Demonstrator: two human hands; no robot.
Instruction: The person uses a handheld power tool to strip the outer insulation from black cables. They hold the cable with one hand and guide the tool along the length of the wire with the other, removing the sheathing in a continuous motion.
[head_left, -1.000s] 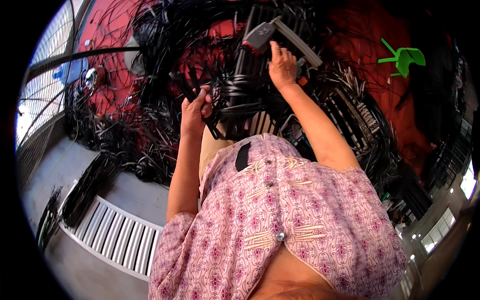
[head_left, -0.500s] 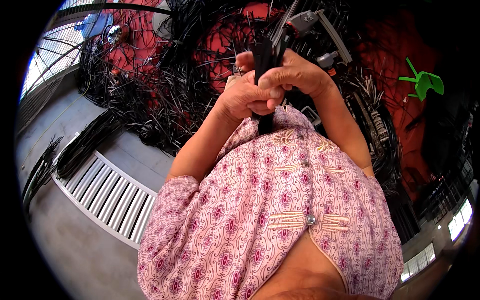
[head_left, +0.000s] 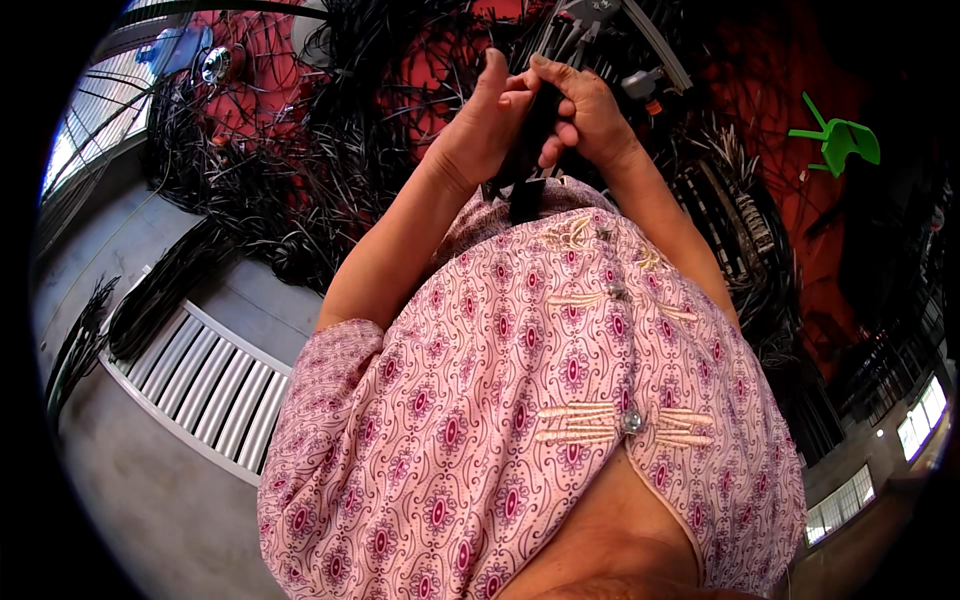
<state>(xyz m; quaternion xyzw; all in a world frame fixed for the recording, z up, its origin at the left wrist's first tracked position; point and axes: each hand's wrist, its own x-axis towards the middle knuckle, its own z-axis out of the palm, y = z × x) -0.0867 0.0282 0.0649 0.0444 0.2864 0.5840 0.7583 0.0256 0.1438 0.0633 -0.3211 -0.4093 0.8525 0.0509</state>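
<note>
A bundle of flat black strips (head_left: 530, 140) stands between my two hands, in front of my patterned shirt. My right hand (head_left: 592, 115) is closed round the bundle's right side, its fingers curled and its thumb reaching across the top. My left hand (head_left: 478, 128) lies against the left side with its thumb raised and apart. Its fingers point toward the strips, and their far ends are partly hidden. The strips' lower part is dark and hard to separate from the shadow over my lap.
Tangled black strips (head_left: 270, 180) cover the red floor (head_left: 270, 80) ahead. A white slatted rack (head_left: 200, 375) bearing a black bundle (head_left: 165, 290) is at left. A grey power-tool-like device (head_left: 640, 84) and metal bars lie beyond my right hand. A green plastic chair (head_left: 850, 145) is at far right.
Both hands have moved up and away from my body. My left hand has loosened, its thumb lifting off the bundle, while my right hand stays on the strips.
</note>
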